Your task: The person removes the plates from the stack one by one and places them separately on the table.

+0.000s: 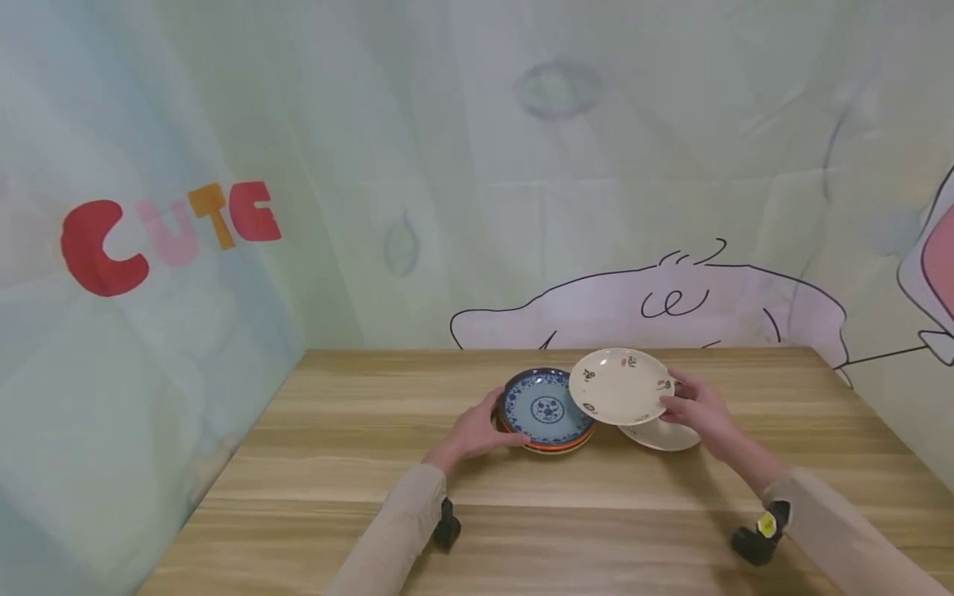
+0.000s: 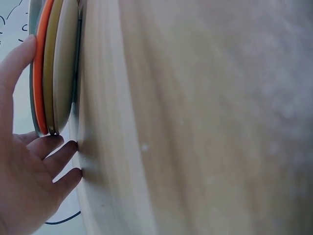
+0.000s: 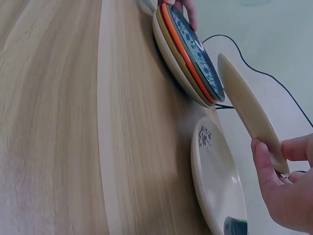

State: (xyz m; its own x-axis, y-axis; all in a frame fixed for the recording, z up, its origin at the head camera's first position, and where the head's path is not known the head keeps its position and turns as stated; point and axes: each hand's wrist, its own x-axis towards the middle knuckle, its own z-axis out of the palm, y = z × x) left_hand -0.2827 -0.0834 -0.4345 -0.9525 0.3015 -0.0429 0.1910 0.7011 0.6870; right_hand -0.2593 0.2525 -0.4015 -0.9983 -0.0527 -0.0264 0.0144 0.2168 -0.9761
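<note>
My right hand (image 1: 701,414) pinches a cream plate (image 1: 620,386) with small printed motifs by its right rim, thumb on one face and fingers on the other. Raised and tilted, this plate overlaps the right edge of a stack in the head view. The stack has a blue flower-patterned plate (image 1: 547,407) on top, with an orange plate (image 2: 41,73), a mustard-brown plate (image 2: 50,68) and a cream plate (image 2: 66,68) beneath. Around the stack's left side curves my left hand (image 1: 477,429), thumb and fingers against the rims. Below the raised plate, another pale plate (image 3: 217,171) lies on the table.
The wood-grain table (image 1: 358,513) reaches back to a printed cloth backdrop (image 1: 373,165) with cartoon drawings and coloured letters. A black wrist device (image 1: 760,536) is strapped at my right cuff; another black device (image 1: 447,526) sits at the left cuff.
</note>
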